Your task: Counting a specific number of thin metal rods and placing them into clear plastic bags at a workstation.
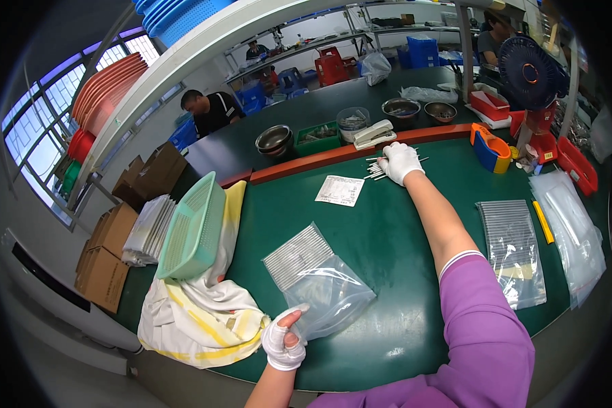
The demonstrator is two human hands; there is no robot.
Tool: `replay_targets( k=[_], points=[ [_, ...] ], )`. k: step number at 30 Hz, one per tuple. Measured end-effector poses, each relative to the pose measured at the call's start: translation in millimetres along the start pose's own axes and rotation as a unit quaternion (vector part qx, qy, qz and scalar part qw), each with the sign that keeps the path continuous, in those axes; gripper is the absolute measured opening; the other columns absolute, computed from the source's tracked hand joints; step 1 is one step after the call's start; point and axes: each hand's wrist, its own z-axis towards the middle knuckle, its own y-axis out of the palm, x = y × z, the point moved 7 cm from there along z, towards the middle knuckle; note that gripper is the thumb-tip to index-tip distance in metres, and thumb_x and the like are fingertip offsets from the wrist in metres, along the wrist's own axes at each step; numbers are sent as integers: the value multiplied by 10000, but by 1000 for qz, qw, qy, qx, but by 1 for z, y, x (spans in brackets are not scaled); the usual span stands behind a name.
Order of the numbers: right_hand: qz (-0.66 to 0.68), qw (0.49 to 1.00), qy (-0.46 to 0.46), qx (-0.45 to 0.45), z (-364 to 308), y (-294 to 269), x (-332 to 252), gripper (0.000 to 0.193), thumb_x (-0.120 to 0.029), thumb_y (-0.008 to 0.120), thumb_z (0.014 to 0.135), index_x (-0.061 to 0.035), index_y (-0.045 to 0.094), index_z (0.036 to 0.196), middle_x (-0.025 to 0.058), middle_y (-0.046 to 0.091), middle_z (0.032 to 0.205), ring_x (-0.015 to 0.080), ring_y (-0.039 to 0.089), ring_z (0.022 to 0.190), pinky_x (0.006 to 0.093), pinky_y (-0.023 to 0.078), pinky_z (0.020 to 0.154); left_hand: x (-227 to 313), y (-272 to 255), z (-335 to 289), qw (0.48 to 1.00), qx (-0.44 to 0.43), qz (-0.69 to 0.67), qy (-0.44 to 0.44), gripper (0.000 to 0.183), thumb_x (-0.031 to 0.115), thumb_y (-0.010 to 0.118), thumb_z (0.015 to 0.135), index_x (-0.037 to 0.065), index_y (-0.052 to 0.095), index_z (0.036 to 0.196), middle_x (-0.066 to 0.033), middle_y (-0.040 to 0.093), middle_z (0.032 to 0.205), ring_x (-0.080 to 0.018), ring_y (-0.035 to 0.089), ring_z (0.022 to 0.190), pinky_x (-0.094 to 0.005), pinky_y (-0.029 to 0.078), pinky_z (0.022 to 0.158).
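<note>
My left hand [283, 345], in a white glove with bare fingertips, is closed at the near edge of a clear plastic bag [336, 292] and seems to pinch it. Inside the bag's far end lies a neat row of thin grey rods [298, 257]. Stretched far forward, my right hand [402, 162] wears a white glove and has its fingers closed over a small pile of loose thin rods [376, 170]. Its fingertips are partly hidden. Between the hands, a printed paper slip [339, 190] lies flat on the green tabletop [394, 258].
A stapler [374, 134] sits by the red ledge [306, 160]. At right lie a filled bag of rods [511, 248], a yellow marker [543, 222], empty bags [568, 228] and a tape dispenser [489, 149]. A green basket [194, 228] rests on cloth [204, 323] at left. Someone sits beyond [214, 112].
</note>
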Motion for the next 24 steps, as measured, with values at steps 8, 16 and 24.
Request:
replay_targets(
  k=[8, 16, 24],
  points=[
    [11, 996, -47, -75, -79, -37, -14, 447, -443, 557, 817, -99, 618, 1096, 114, 583, 1089, 286, 553, 1020, 392, 444, 868, -5, -2, 10, 1000, 11, 14, 6, 343, 258, 411, 942, -28, 599, 968, -164, 661, 884, -279, 651, 787, -320, 503, 710],
    [81, 969, -123, -197, -153, -66, -21, 520, -238, 581, 721, -50, 542, 1204, 141, 534, 1185, 293, 516, 1106, 351, 409, 956, -14, -7, 5, 997, 70, -5, 11, 357, 270, 402, 947, -31, 589, 986, -163, 656, 882, -259, 642, 792, -310, 495, 707],
    [161, 936, -304, -78, -246, -116, -57, 417, -169, 574, 646, -22, 607, 1035, 152, 601, 975, 325, 589, 883, 396, 490, 775, 86, 97, -2, 967, -230, 5, 105, 504, 140, 674, 753, 5, 471, 1194, -236, 522, 1177, -335, 567, 1030, -362, 473, 852]
  ],
)
